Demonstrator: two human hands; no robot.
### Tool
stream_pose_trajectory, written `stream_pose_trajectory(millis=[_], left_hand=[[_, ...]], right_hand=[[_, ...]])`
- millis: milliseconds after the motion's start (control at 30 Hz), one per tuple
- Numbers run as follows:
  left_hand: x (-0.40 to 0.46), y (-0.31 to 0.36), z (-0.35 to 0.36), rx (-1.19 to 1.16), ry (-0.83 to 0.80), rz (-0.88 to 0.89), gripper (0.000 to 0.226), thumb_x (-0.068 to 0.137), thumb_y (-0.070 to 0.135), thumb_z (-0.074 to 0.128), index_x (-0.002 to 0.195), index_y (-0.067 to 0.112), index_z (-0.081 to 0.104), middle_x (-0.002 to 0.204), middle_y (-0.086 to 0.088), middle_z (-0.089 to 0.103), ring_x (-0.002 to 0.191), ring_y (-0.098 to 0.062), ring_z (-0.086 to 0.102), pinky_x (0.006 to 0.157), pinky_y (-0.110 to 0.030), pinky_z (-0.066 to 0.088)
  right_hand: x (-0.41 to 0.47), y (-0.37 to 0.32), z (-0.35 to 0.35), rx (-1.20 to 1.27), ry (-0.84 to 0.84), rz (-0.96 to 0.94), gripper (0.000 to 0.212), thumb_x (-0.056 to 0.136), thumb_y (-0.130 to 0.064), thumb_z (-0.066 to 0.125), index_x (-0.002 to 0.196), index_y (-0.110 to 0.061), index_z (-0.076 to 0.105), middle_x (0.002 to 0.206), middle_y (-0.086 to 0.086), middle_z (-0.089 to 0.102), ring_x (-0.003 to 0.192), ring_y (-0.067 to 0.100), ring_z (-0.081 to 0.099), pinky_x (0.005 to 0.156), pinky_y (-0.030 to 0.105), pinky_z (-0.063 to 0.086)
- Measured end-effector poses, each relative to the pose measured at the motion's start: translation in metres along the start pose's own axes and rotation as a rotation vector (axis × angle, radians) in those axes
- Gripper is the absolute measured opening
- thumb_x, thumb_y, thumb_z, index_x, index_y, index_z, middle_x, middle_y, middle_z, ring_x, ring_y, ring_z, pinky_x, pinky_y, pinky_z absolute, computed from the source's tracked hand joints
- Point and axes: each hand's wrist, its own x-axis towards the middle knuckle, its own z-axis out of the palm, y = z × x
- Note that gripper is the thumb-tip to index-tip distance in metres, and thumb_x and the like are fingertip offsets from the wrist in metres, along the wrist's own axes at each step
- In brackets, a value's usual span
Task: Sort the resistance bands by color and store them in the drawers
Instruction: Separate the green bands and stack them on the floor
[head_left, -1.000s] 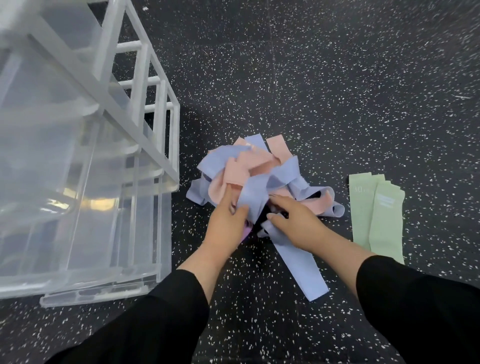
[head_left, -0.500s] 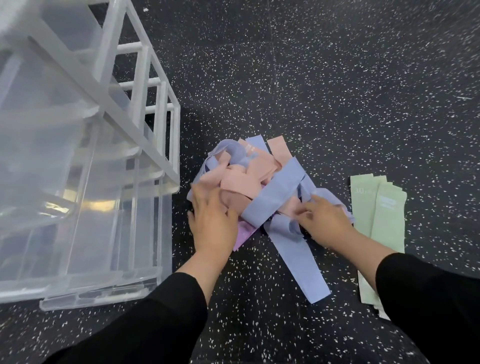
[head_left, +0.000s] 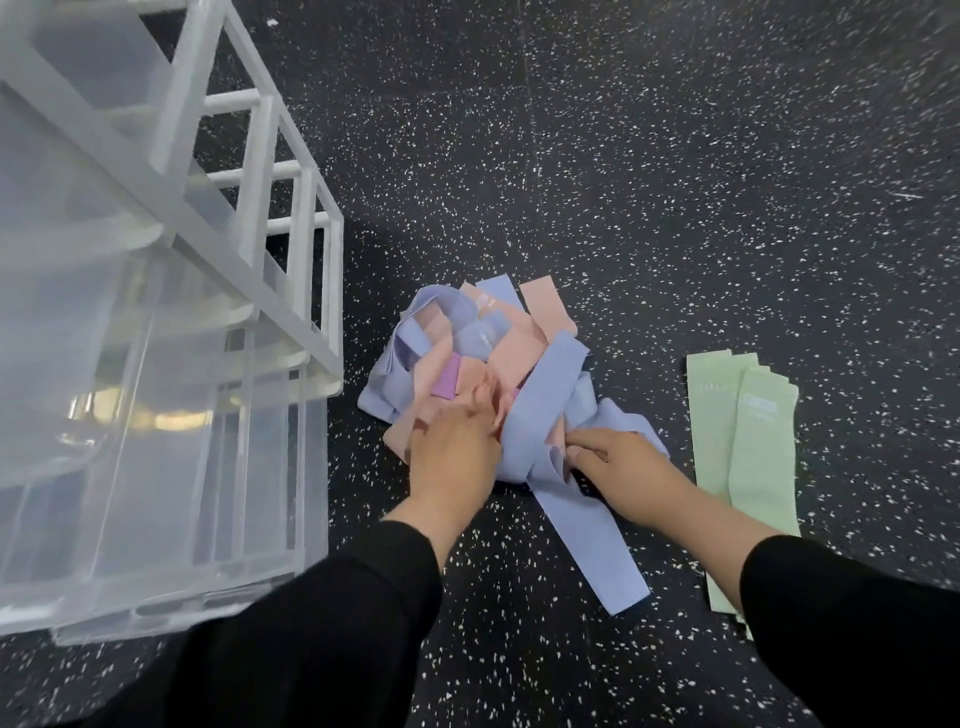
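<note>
A tangled pile of resistance bands lies on the dark speckled floor: blue bands (head_left: 545, 395), pink bands (head_left: 511, 348) and a purple band (head_left: 448, 379) peeking out near the middle. My left hand (head_left: 457, 447) rests on the pile's near left side, fingers reaching into the pink and purple bands. My right hand (head_left: 618, 460) is at the pile's near right edge, fingers curled around a blue band. A long blue band (head_left: 592, 545) trails toward me. Green bands (head_left: 748, 467) lie flat in a stack to the right, apart from the pile.
A clear plastic drawer unit (head_left: 156, 395) with a white frame (head_left: 291, 234) stands at the left, its translucent drawers pulled out toward me. Black speckled floor (head_left: 675, 182) surrounds everything.
My left hand has shifted right into the pile's middle and my right hand has drawn back left and nearer. The blue and pink bands got rearranged, exposing a purple band.
</note>
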Motion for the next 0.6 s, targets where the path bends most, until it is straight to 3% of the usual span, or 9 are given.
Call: stream_pose_trajectory(millis=[100, 167, 267, 367, 467, 533, 600], left_hand=[[-0.035, -0.009, 0.004, 0.036, 0.049, 0.082, 0.015, 0.083, 0.022, 0.055, 0.089, 0.016, 0.068, 0.107, -0.006, 0.065, 0.093, -0.03, 0.057, 0.081, -0.04, 0.04], [-0.057, -0.013, 0.004, 0.031, 0.021, 0.083, 0.009, 0.084, 0.022, 0.057, 0.085, 0.017, 0.065, 0.112, -0.004, 0.063, 0.093, -0.028, 0.059, 0.076, -0.038, 0.038], [-0.075, -0.017, 0.004, -0.086, 0.018, 0.04, 0.023, 0.092, 0.026, 0.052, 0.113, 0.022, 0.061, 0.117, 0.002, 0.063, 0.106, -0.025, 0.061, 0.089, -0.039, 0.043], [-0.077, -0.011, -0.001, -0.141, 0.121, 0.048, 0.052, 0.093, 0.031, 0.047, 0.144, 0.022, 0.045, 0.149, -0.004, 0.046, 0.131, -0.026, 0.048, 0.104, -0.045, 0.042], [-0.073, 0.004, -0.002, -0.029, -0.007, 0.161, 0.048, 0.1, 0.044, 0.042, 0.145, 0.026, 0.046, 0.16, -0.004, 0.032, 0.147, -0.025, 0.03, 0.114, -0.049, 0.03], [-0.073, 0.012, 0.003, 0.04, -0.169, 0.196, 0.049, 0.102, 0.05, 0.039, 0.144, 0.026, 0.046, 0.156, -0.002, 0.036, 0.145, -0.024, 0.032, 0.114, -0.05, 0.029], [-0.074, 0.016, 0.008, 0.04, -0.253, 0.185, 0.048, 0.102, 0.05, 0.04, 0.143, 0.026, 0.045, 0.151, -0.001, 0.037, 0.143, -0.023, 0.034, 0.113, -0.05, 0.029]], right_hand=[[-0.002, 0.0, 0.005, 0.083, -0.003, 0.015, 0.034, 0.102, -0.028, 0.049, 0.076, -0.017, 0.069, 0.077, 0.005, 0.073, 0.068, 0.019, 0.06, 0.066, 0.031, 0.046], [-0.007, 0.0, 0.009, 0.076, -0.044, 0.018, 0.037, 0.1, -0.027, 0.051, 0.068, -0.015, 0.065, 0.069, 0.0, 0.071, 0.059, 0.017, 0.056, 0.063, 0.031, 0.045], [-0.013, 0.001, 0.011, 0.044, -0.063, -0.001, 0.04, 0.099, -0.024, 0.053, 0.06, -0.016, 0.055, 0.057, -0.001, 0.054, 0.053, 0.012, 0.04, 0.057, 0.032, 0.036], [-0.018, 0.002, 0.007, 0.023, -0.013, -0.031, 0.04, 0.102, -0.032, 0.052, 0.067, -0.012, 0.055, 0.066, 0.005, 0.06, 0.057, 0.015, 0.046, 0.061, 0.035, 0.041], [-0.023, 0.002, 0.0, -0.034, 0.029, -0.063, 0.033, 0.103, -0.035, 0.05, 0.078, -0.019, 0.065, 0.083, 0.0, 0.066, 0.076, 0.017, 0.059, 0.075, 0.034, 0.048], [-0.028, 0.004, -0.005, -0.067, 0.048, -0.087, 0.027, 0.103, -0.031, 0.049, 0.088, -0.022, 0.069, 0.095, -0.004, 0.067, 0.086, 0.016, 0.06, 0.08, 0.033, 0.047], [-0.033, 0.008, -0.011, -0.095, 0.084, -0.12, 0.025, 0.103, -0.028, 0.049, 0.086, -0.033, 0.067, 0.099, -0.013, 0.065, 0.09, 0.012, 0.058, 0.08, 0.032, 0.045]])
